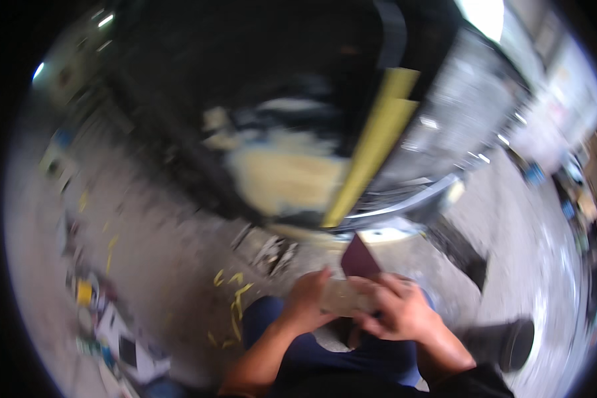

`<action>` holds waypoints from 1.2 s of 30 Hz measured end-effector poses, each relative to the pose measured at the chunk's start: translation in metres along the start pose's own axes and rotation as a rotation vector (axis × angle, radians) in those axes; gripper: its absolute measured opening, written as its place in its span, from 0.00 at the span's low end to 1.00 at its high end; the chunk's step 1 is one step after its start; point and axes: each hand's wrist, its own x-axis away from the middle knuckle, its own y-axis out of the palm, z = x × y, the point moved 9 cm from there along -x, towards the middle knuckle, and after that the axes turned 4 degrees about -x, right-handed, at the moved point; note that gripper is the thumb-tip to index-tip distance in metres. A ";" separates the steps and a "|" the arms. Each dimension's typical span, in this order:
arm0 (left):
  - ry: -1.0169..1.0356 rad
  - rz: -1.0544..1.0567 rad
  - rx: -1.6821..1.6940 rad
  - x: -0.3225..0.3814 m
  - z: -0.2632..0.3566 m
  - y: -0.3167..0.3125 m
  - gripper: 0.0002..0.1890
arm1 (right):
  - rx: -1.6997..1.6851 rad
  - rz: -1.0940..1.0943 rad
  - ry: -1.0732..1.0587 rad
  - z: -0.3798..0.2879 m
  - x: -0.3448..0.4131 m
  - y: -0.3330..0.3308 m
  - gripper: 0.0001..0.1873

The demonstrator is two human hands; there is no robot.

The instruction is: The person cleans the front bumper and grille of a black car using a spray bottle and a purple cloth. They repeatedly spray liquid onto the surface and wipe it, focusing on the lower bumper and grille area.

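My left hand (304, 302) and my right hand (395, 306) are together above my lap. Between them is a flat beige-grey piece (342, 298), its left side in my left fingers. A maroon sheet that looks like sandpaper (358, 258) sticks up from my right fingers, one corner pointing at the car. Blur hides whether the two are one folded sheet. Beyond my hands is a black car body panel (298, 40) bearing a beige patch of body filler (288, 174). Strips of yellow masking tape (378, 134) run down it, right of the patch.
A shiny grey car part (467, 94) adjoins the tape. Under the car's edge lie a dark block (457, 253) and a worn piece (268, 253). Yellow tape scraps (236, 308) litter the concrete floor (179, 293). A dark cylindrical object (507, 343) is at right; clutter (124, 343) lies at left.
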 end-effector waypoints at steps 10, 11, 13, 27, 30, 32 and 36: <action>-0.309 0.074 0.518 0.075 -0.129 0.025 0.34 | 0.169 0.647 0.622 0.068 0.175 -0.129 0.24; -0.274 0.079 0.539 0.071 -0.124 0.026 0.35 | 0.215 0.699 0.800 0.080 0.221 -0.147 0.23; -0.180 0.063 0.607 0.068 -0.129 0.034 0.36 | 0.508 0.854 0.916 0.079 0.293 -0.190 0.21; -0.288 0.016 0.803 -0.007 -0.021 0.013 0.38 | 0.234 0.286 0.722 0.106 0.200 -0.126 0.22; -0.411 0.145 0.856 -0.002 0.003 -0.009 0.38 | -0.209 -0.010 0.587 0.087 0.123 -0.073 0.28; -0.640 0.290 0.828 0.014 0.012 -0.024 0.37 | -0.320 -0.196 0.551 0.064 0.074 -0.056 0.29; -0.976 0.389 0.902 0.036 0.044 -0.027 0.35 | -0.570 -0.472 0.648 0.024 0.016 -0.035 0.37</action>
